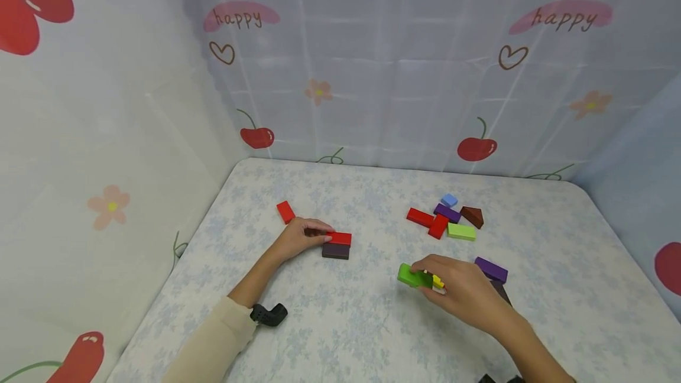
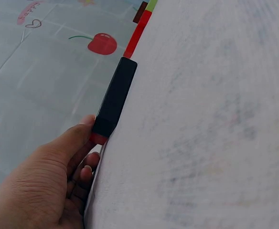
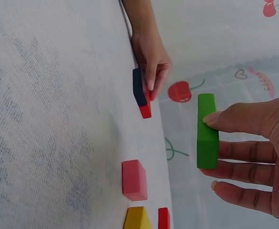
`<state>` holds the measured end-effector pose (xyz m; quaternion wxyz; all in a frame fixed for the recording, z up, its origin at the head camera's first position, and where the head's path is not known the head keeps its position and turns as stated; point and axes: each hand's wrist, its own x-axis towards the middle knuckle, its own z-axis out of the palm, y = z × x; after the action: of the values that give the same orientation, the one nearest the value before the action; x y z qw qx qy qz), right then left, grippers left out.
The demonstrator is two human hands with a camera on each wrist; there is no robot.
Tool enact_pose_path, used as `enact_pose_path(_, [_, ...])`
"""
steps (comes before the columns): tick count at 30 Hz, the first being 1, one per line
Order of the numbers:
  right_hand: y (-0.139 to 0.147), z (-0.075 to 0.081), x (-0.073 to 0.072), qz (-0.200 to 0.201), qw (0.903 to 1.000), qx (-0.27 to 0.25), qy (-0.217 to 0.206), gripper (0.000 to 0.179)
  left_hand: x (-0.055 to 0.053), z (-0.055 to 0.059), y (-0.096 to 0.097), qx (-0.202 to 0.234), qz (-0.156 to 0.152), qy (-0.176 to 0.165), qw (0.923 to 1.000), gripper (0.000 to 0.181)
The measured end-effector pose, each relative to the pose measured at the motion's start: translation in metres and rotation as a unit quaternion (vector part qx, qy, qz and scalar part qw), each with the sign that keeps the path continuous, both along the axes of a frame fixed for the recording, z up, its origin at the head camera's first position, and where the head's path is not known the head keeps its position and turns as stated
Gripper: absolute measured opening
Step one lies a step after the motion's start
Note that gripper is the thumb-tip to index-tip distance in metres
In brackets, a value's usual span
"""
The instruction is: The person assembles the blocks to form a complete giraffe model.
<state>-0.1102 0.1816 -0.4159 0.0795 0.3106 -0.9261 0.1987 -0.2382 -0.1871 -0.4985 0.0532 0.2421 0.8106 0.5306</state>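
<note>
Head view: two hands at work among coloured blocks on a patterned table

The right hand [image 1: 463, 289] grips a bright-green rectangular block [image 1: 412, 277], thumb on one face and fingers on the other, the gap no wider than the block itself. The right wrist view shows this block raised clear of the table [image 1: 362, 341], whose white cover bears a pale blue floral print. The left hand [image 1: 299, 236] pinches the left end of a red rectangular block [image 1: 340, 238] between thumb and forefinger, with the remaining fingers curled. This block lies on the table, its long side against a dark rectangular block [image 1: 336, 251].

Beyond the left hand lies a second, smaller-looking red block [image 1: 285, 212]. Behind the right fingers, a yellow block [image 1: 437, 281] is partly hidden; the right wrist view shows it next to a pink block [image 3: 135, 180]. Just beside the right hand lie a purple rectangular block [image 1: 492, 269] and a partly covered black block [image 1: 501, 292]. Farther back, a loose cluster comprises two red bars [image 1: 420, 217], a purple bar [image 1: 447, 213], a lime-green bar [image 1: 461, 231], a brown triangular block [image 1: 472, 216] and a small light-blue block [image 1: 449, 200]. A cherry-printed sheet [image 1: 383, 87] hangs behind.
</note>
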Motion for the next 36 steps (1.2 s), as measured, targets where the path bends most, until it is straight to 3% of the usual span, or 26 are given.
enact_pose_path(7, [-0.013, 0.0, -0.011, 0.026, 0.9996, -0.006, 0.012, 0.039, 0.001, 0.003, 0.0, -0.002, 0.001, -0.003, 1.0, 0.021])
enact_pose_path(14, [-0.024, 0.003, -0.022, 0.038, 0.9992, -0.004, 0.013, 0.036, -0.012, -0.019, -0.002, -0.012, 0.006, -0.012, 0.9998, 0.021])
enact_pose_path(18, [-0.03, 0.004, -0.03, 0.042, 0.999, -0.01, 0.015, 0.036, -0.016, -0.024, -0.004, -0.01, 0.006, -0.007, 0.9999, 0.022])
enact_pose_path(36, [-0.059, 0.013, -0.068, 0.038, 0.9991, -0.011, -0.017, 0.036, -0.017, -0.024, -0.006, -0.012, 0.001, 0.004, 0.9999, 0.02])
